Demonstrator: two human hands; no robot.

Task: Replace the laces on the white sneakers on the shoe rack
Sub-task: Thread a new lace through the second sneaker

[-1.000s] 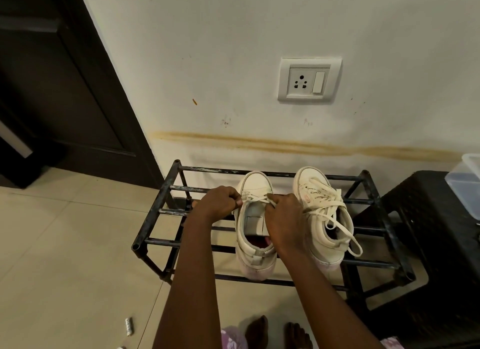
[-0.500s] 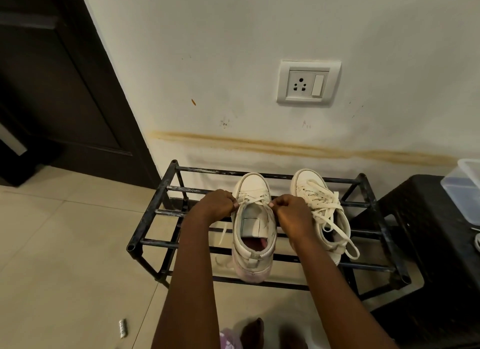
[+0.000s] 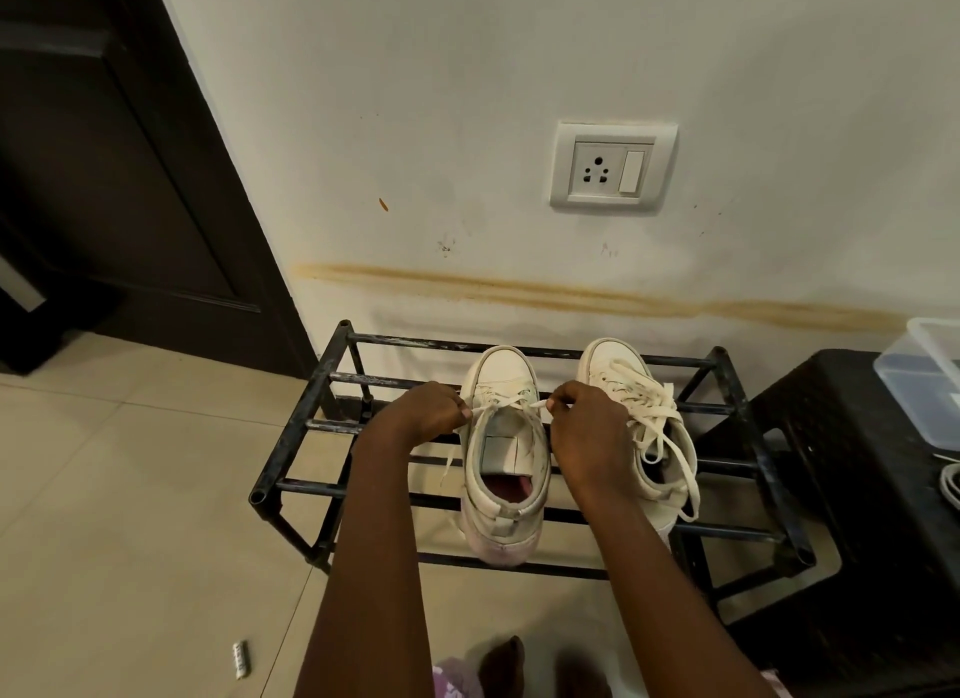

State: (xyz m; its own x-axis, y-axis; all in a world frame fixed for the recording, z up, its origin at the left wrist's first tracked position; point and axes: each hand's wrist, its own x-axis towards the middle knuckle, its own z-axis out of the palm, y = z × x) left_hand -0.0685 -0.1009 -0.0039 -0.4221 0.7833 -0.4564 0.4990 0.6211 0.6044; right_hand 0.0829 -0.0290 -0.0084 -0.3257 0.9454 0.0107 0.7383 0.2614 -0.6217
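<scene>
Left hand (image 3: 421, 417): pinches one lace (image 3: 506, 402) end.
Right hand (image 3: 587, 432): pinches the other end.
Centre sneaker (image 3: 506, 515): mid-frame on black shoe rack (image 3: 291, 437), beside laced sneaker (image 3: 631, 396).
Tongue patch (image 3: 501, 453): grey, writing unreadable.

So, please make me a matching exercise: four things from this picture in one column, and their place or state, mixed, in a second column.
1 left sneaker
2 right sneaker
3 socket
4 plastic box

A on the dark stool
B on the wall above the rack
C laced to the top
D lace only near the toe

Pairs: 1-D, 2-C, 3-B, 4-A.
</scene>
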